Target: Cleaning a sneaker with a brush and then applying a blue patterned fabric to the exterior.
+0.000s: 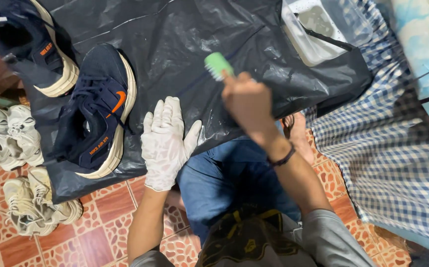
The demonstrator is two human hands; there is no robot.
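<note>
Overhead, looking down on a wide black plastic sheet [185,44] spread as a working surface, likely to shield what lies beneath from wet and dirt; laid across the lap of a seated person in blue jeans [224,178]. Below it, a floor of reddish-brown patterned tiles [106,232]. To the right, a blue and white checked cloth [387,163] draped down toward the floor. On the sheet at left, two navy blue trainers with cream soles and orange logos, the nearer one [98,113] just beside the left hand, the farther one [36,44] at the top left corner. Off the sheet's left edge, on the tiles, pale off-white trainers [12,138] bunched together. At the top right, a clear plastic tub [313,34] resting on the sheet, contents unclear. Left hand [167,141], in a white glove, flat on the sheet, fingers straight and close together, holding nothing. Right hand [249,101], bare, fingers closed round a small green-headed brush [218,64] raised above the sheet's middle
</note>
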